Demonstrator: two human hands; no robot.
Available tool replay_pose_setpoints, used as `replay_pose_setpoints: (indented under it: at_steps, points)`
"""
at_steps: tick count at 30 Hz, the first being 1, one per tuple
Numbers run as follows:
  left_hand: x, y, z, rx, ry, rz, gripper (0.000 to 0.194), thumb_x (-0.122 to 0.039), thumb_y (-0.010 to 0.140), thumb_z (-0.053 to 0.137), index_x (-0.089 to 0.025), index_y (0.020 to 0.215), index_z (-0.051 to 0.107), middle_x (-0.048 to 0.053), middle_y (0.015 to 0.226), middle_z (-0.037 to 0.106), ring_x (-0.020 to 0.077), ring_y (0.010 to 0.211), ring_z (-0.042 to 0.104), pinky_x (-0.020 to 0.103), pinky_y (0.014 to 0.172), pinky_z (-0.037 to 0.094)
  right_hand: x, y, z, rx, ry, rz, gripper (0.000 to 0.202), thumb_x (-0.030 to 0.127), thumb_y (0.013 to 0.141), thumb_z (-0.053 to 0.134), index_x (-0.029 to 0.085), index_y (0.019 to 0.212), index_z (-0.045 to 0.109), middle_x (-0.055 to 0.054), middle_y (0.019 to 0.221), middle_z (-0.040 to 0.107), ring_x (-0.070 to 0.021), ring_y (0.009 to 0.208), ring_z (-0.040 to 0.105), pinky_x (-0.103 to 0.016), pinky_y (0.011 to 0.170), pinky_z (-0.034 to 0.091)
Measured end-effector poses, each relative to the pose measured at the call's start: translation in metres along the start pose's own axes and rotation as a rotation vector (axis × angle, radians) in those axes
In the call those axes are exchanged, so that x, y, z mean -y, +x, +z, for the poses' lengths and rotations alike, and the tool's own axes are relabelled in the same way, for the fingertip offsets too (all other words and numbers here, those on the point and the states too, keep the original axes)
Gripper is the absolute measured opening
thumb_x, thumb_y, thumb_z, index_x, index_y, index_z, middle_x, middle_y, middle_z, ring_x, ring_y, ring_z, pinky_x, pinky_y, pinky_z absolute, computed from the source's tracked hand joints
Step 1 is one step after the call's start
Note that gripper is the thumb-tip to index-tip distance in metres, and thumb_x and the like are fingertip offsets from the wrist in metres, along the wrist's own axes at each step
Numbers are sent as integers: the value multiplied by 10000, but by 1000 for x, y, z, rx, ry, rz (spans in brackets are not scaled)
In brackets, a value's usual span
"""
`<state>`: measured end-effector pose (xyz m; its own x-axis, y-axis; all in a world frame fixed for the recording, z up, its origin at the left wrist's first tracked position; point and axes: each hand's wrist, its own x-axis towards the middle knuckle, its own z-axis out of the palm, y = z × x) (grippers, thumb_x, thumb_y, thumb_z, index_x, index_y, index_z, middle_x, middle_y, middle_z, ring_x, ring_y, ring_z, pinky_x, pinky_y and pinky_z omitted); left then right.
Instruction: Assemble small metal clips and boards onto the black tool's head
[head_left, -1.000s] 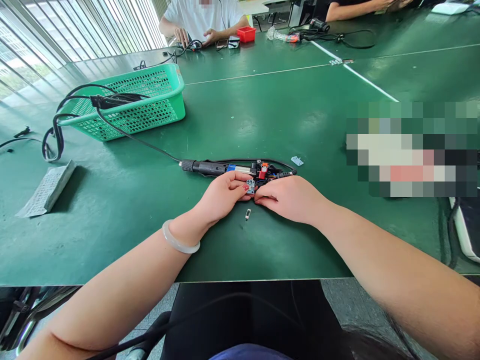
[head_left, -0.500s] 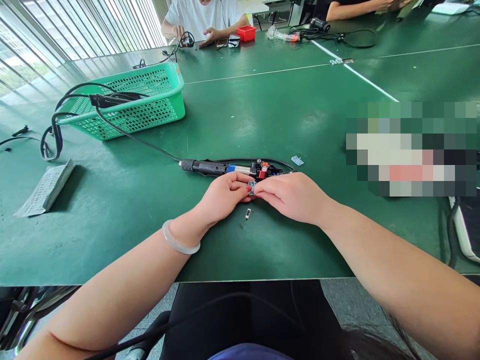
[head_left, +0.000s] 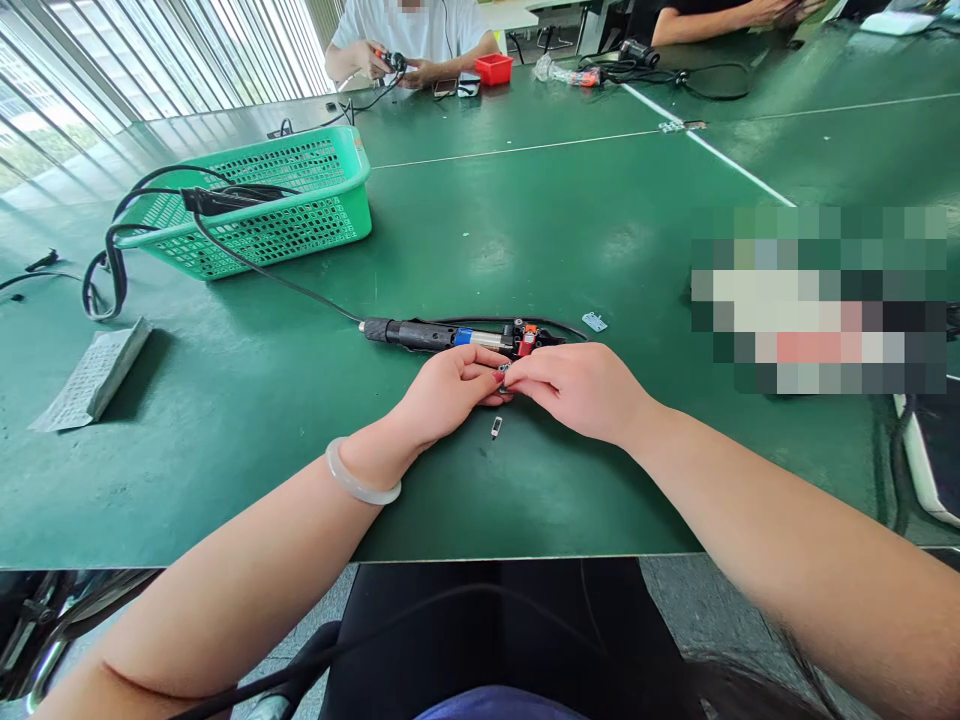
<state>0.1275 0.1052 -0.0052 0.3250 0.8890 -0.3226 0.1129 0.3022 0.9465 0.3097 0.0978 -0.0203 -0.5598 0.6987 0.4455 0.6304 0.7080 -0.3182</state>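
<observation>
your left hand [head_left: 448,393] and right hand [head_left: 589,388] are pinching a plate [head_left: 504,369]; it's looking light, stiff, fragile, best held by its edges.

We count two hands, one left [head_left: 450,390] and one right [head_left: 592,392], one bracelet [head_left: 358,490], one small metal part [head_left: 504,369] at the fingertips, partly hidden, and one black corded tool [head_left: 405,335] just beyond. Loose small pieces, we get two: one pale blue plate [head_left: 595,322], one white-framed bit [head_left: 496,427] closer to the surface's near edge. Also tallying one green basket [head_left: 349,212] toward the far left corner, one grey packet [head_left: 97,378] on the left, one red tray [head_left: 493,69] and two co-workers [head_left: 409,35] by the far edge.
</observation>
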Motion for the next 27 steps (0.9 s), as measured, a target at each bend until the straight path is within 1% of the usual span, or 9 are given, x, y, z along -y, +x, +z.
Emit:
replay_pose_setpoints:
  at_steps: [2, 6, 12, 14, 15, 19, 21, 24, 27]
  points:
    - [0, 0, 0, 0, -7, -5, 90, -82, 831, 582, -106, 908, 621, 40, 734, 713, 105, 694, 681, 240, 725, 539, 0, 0, -2, -22, 18, 46, 170, 191, 885, 523, 221, 882, 690, 27, 838, 732, -117, 699, 640, -234, 636, 429]
    - [0, -1, 0, -6, -9, -8, 77, -85, 850, 563, -105, 908, 609, 37, 727, 711, 102, 694, 686, 237, 728, 543, 3, -1, -5, -28, 50, 100, 161, 164, 858, 534, 223, 891, 681, 38, 743, 706, -90, 557, 569, -225, 575, 398]
    - [0, 0, 0, 2, 3, 0, 84, -81, 842, 563, -99, 910, 609, 42, 740, 708, 96, 698, 676, 219, 709, 536, 5, -1, -6, 1, 62, 117, 137, 186, 840, 558, 206, 887, 685, 28, 703, 691, -95, 540, 553, -229, 548, 374]
    - [1, 0, 0, -10, 3, 0, 89, -82, 840, 561, -105, 914, 607, 36, 726, 704, 95, 685, 673, 222, 706, 535, 5, -1, -7, -2, 74, 90, 146, 183, 838, 558, 207, 876, 697, 25, 724, 704, -98, 559, 571, -230, 562, 389]
    - [1, 0, 0, -17, 4, 2, 93, -82, 837, 562, -109, 913, 606, 28, 710, 698, 92, 670, 668, 226, 704, 534, 6, -2, -8, 18, 90, 57, 150, 187, 840, 561, 212, 864, 706, 26, 735, 712, -100, 574, 585, -230, 575, 400]
    - [4, 1, -2, -24, 13, 19, 97, -96, 824, 573, -130, 910, 603, 6, 681, 680, 100, 653, 663, 245, 700, 536, 13, -4, -8, 170, 92, -116, 188, 206, 865, 558, 240, 855, 742, 32, 730, 727, -111, 628, 628, -236, 612, 425]
    - [5, 2, -2, -25, 19, 23, 97, -110, 819, 583, -134, 911, 601, 10, 688, 681, 112, 673, 670, 251, 698, 535, 15, -5, -5, 197, 28, -163, 197, 213, 873, 552, 237, 897, 746, 21, 712, 726, -123, 626, 630, -246, 586, 413]
    - [5, 3, -2, -25, 26, 26, 96, -125, 809, 603, -135, 905, 602, 9, 666, 673, 123, 680, 671, 260, 702, 533, 17, -4, 0, 230, -72, -197, 210, 205, 878, 538, 223, 902, 746, 6, 713, 725, -139, 640, 638, -256, 566, 401]
    - [6, 4, -2, -16, 29, 42, 87, -135, 804, 611, -137, 890, 603, 6, 656, 667, 125, 680, 667, 274, 714, 537, 17, -3, 3, 261, -101, -187, 216, 189, 879, 532, 224, 859, 744, 7, 756, 734, -144, 688, 657, -253, 587, 415]
